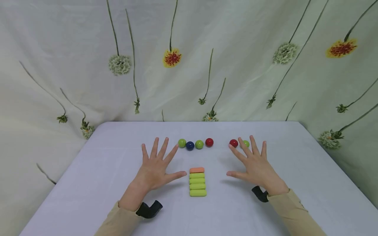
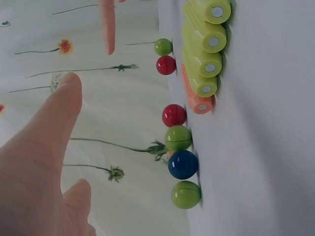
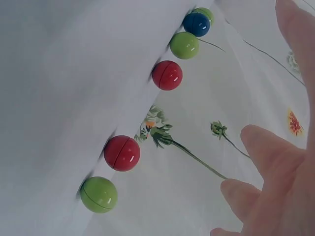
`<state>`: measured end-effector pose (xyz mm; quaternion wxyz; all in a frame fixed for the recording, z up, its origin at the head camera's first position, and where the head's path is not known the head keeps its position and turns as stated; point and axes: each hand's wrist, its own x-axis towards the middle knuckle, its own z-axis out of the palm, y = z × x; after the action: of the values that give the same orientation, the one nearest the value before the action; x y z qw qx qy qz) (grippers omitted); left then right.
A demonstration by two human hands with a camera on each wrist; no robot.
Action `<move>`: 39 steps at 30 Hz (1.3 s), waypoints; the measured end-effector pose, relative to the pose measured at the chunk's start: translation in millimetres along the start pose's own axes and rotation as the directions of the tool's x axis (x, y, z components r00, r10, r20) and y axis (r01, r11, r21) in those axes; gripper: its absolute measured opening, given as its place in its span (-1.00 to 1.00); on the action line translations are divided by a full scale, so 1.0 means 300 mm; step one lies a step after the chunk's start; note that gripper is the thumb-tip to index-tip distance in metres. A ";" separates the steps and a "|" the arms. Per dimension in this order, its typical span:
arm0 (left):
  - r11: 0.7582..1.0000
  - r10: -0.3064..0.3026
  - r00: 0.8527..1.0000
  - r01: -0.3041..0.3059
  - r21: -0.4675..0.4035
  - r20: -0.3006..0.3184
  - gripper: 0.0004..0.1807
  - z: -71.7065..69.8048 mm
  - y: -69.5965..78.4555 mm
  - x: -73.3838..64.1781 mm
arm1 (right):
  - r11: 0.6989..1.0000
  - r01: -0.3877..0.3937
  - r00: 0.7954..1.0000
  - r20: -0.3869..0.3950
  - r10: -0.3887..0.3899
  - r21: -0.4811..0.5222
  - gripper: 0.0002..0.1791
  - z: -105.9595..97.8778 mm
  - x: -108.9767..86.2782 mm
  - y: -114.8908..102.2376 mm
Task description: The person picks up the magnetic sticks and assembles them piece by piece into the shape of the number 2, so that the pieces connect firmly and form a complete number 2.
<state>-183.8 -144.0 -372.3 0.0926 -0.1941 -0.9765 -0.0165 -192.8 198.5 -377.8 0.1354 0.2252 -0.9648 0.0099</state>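
Note:
My left hand [image 1: 155,170] is held over the table with its fingers spread wide, holding nothing. My right hand [image 1: 256,165] is spread the same way on the other side, also empty. Between them lies a column of several yellow-green rods [image 1: 197,186] with metal discs on their ends, topped by one orange rod [image 1: 197,170]. Behind the rods sit glossy balls: a green ball [image 1: 182,143], a blue ball [image 1: 190,146], another green ball [image 1: 199,144] and a red ball [image 1: 209,142]. Near the right fingertips are a second red ball [image 3: 122,153] and a green ball [image 3: 99,194].
A white cloth covers the table [image 1: 118,157]. Behind it hangs a pale curtain [image 1: 242,82] printed with flowers and stems. Black curved pieces, one on the left wrist [image 1: 149,209] and one on the right wrist [image 1: 260,194], stick out below the hands.

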 end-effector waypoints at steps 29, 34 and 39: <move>0.243 -0.283 0.959 0.094 -0.965 0.022 -0.56 0.122 0.056 0.184 | 0.594 -0.436 0.873 0.159 0.461 0.676 -0.28 0.073 0.116 0.181; -0.006 -0.296 0.944 0.149 -0.989 0.144 -0.55 0.166 0.044 0.192 | 0.455 -0.452 0.826 0.167 0.538 0.767 -0.26 0.101 0.121 0.197; -0.113 -0.271 0.937 0.196 -0.974 0.220 -0.59 0.193 0.040 0.185 | 0.367 -0.468 0.794 0.201 0.574 0.804 -0.25 0.133 0.124 0.201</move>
<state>-239.8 -107.9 -418.9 -0.0566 -0.0245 -0.6696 -0.7402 -261.4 233.4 -403.8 0.0584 -0.0568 -0.8546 0.5129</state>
